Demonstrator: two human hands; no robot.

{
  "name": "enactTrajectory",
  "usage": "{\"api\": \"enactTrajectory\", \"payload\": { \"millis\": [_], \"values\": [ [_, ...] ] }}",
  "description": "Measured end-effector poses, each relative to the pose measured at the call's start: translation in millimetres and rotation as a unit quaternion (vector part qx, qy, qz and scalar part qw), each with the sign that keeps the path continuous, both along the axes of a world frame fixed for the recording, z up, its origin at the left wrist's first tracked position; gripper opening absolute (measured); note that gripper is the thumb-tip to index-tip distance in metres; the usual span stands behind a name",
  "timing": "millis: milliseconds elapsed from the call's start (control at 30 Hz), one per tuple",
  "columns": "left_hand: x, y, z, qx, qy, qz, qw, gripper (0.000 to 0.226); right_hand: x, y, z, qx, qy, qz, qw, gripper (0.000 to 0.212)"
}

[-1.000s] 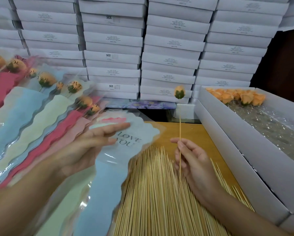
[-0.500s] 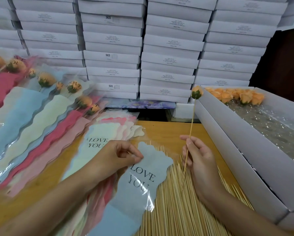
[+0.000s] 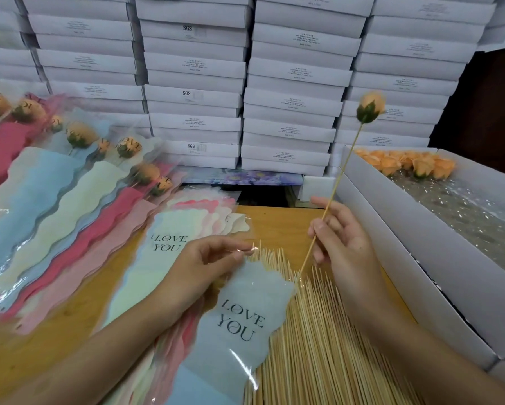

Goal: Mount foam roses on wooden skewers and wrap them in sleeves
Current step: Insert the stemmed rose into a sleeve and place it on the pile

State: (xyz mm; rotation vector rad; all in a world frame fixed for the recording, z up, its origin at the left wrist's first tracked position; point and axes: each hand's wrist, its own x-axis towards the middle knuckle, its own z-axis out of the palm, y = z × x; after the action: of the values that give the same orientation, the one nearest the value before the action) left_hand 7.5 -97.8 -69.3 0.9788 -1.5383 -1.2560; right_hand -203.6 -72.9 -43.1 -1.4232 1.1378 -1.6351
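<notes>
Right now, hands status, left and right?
Left hand: pinching the top edge of the blue sleeve.
Right hand: holding the skewer with a rose on top.

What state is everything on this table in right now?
Peach foam rose: mounted on a thin wooden skewer, not yet sleeved.
Right hand: pinches that skewer, tilted upward.
Left hand: pinches the top edge of a blue-grey "LOVE YOU" plastic sleeve.
That sleeve: empty, lying across the pile of bare skewers.
White cardboard box: open, loose peach roses at its far end.
Finished roses at left: sleeved, overlapping.
</notes>
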Motion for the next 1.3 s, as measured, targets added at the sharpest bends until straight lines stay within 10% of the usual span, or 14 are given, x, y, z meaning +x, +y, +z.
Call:
{"api": "enactTrajectory", "payload": {
  "millis": [933, 1300],
  "values": [
    [-0.6, -6.5, -7.4, -0.060, -0.002, 0.041, 0.997, 0.007, -12.2, -38.1, 24.6, -0.046, 0.023, -0.044, 0.998, 0.022],
    [-0.3, -4.6, -7.0, -0.094, -0.042, 0.053, 0.993, 0.008, -0.8, -39.4, 7.9, 0.090, -0.002, 0.043, 0.995, 0.020]
  ]
}}
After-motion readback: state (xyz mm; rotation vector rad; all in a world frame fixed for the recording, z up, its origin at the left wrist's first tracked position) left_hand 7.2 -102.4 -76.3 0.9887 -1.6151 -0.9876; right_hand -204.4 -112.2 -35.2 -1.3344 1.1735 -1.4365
